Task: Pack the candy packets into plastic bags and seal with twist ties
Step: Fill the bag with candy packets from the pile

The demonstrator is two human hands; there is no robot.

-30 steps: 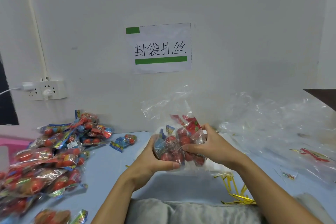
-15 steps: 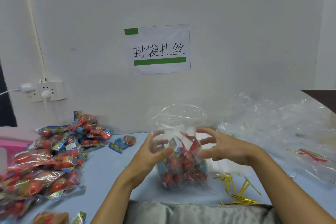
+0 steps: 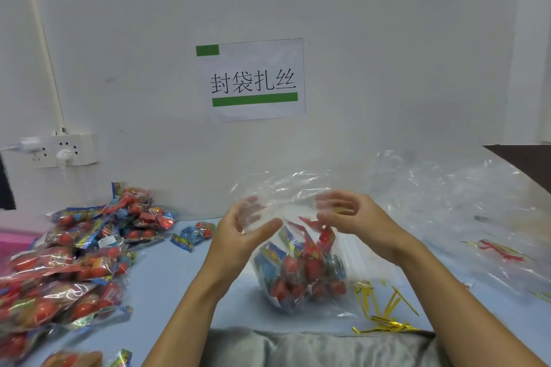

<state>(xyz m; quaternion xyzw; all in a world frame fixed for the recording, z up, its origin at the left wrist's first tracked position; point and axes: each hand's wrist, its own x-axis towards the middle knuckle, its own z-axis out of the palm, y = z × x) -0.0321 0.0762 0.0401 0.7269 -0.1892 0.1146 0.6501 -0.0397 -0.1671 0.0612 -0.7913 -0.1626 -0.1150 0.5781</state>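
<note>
Two hands work the clear plastic bag (image 3: 286,205) standing on the blue table (image 3: 167,280) in front of the person: left hand (image 3: 241,232) & right hand (image 3: 354,217) each pinch the loose film at the mouth, fingers curled on it. Candy packets (image 3: 301,271) sit at the bottom. Long axis approx vertical, mouth up. Risk: uneven gathering could tip the bag or leave a gap; gold twist ties (image 3: 384,310) lie just right, none in hand.
</note>
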